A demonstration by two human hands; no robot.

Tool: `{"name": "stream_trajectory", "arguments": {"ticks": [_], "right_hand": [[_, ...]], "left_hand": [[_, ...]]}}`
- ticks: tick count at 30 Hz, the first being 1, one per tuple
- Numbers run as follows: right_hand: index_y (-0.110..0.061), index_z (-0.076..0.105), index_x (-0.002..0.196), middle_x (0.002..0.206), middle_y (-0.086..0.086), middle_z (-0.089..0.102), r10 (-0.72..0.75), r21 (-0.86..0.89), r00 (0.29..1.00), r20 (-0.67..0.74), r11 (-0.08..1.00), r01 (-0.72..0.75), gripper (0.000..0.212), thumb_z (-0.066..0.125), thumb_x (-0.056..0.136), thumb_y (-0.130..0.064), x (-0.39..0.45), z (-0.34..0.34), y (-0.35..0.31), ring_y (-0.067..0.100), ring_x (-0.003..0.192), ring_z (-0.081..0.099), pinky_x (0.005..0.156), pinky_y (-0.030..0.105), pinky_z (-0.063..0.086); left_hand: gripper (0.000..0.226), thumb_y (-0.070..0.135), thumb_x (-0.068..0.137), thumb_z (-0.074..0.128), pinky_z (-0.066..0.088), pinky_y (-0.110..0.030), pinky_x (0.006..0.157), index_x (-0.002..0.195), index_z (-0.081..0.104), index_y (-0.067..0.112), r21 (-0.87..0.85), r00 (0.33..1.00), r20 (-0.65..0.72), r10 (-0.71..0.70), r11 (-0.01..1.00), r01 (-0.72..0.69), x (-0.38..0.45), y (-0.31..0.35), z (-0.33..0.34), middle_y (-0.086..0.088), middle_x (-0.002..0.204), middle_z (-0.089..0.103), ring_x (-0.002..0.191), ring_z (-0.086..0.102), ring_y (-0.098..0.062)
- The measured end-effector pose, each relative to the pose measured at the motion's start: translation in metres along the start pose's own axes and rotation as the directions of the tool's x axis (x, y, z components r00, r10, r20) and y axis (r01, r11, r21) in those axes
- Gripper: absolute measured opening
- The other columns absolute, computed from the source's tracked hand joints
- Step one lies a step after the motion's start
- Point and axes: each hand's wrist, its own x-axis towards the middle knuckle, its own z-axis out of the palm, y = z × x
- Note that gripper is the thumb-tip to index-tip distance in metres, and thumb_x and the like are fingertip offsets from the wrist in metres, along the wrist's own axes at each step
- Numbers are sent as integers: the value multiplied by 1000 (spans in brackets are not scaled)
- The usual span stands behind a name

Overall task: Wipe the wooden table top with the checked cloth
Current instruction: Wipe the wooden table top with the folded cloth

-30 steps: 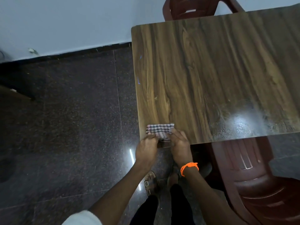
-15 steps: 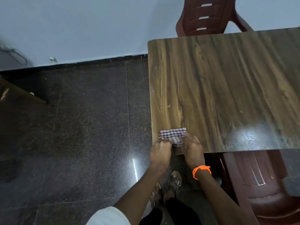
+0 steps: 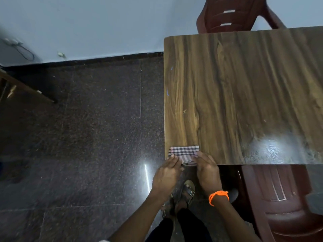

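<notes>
Table top (image 3: 244, 95) bare beyond cloth (image 3: 183, 151); chairs (image 3: 232, 13) flank it.

— Can you read any words or numbers here?

— No. The table (image 3: 244, 95) at the right of the frame has only wood lines on it. The cloth (image 3: 183, 152) at the lower middle has only squares.

— Is there a name on the chair (image 3: 232, 14) at the upper right?

— No letters show on it.
</notes>
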Motion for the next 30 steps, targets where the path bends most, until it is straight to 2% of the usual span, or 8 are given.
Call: {"name": "stream_trajectory", "arguments": {"ticks": [5,8,13,16,19,22,25,30], "right_hand": [[-10,67,114,130,7,59,1,47,1000,-9,999,-1,39,57,82,9,56,-3,0,20,108,54,92,32,51],[-9,62,125,138,8,53,-75,42,996,54,997,72,52,52,80,15,81,8,-17,23,112,51,97,33,47],[-5,67,117,133,11,57,-118,97,980,158,990,103,40,55,83,13,70,19,-39,32,110,56,95,40,50],[-4,69,111,129,9,61,-134,63,979,153,990,126,39,62,77,15,49,10,-36,29,110,59,92,35,53],[-4,71,108,124,8,65,-64,46,992,110,997,59,38,67,75,13,40,-1,-19,23,110,58,90,32,53],[-8,70,113,125,7,64,-27,44,998,60,999,25,40,68,77,9,57,-12,1,14,112,51,92,30,51],[-9,70,113,123,7,65,21,22,1000,22,1000,-21,41,66,77,12,93,-11,4,16,108,53,90,32,53],[-6,71,109,123,10,65,-38,-17,998,59,999,39,36,65,78,12,135,2,-18,30,96,60,86,34,54]], "left_hand": [[35,32,108,42,45,-37,109,133,59,14,-18,986,62,-156,987,157,56,-2,-14,-3,147,53,142,42,-22],[33,27,109,37,44,-33,107,127,63,18,28,982,62,-180,984,178,69,-28,-26,1,140,59,135,49,-17],[22,22,104,48,57,-41,85,114,68,19,51,979,51,-200,979,197,36,-44,-34,1,117,67,111,64,-19],[16,19,99,60,54,-39,98,112,69,16,60,991,15,-135,989,134,24,-33,-29,0,118,68,115,63,-19],[42,10,76,85,49,-41,108,116,72,7,94,999,4,-35,995,35,33,-16,-19,-11,124,71,119,66,-25],[52,12,77,75,46,-40,110,129,67,5,141,998,57,36,989,-44,60,-5,-17,-13,134,65,128,61,-25],[46,10,90,50,40,-41,116,133,64,5,113,999,36,-25,993,21,98,-9,-22,-13,138,63,132,56,-25],[41,2,90,60,36,-42,119,131,64,2,93,997,4,-76,993,75,129,-46,-34,-16,136,63,133,56,-28]]}}
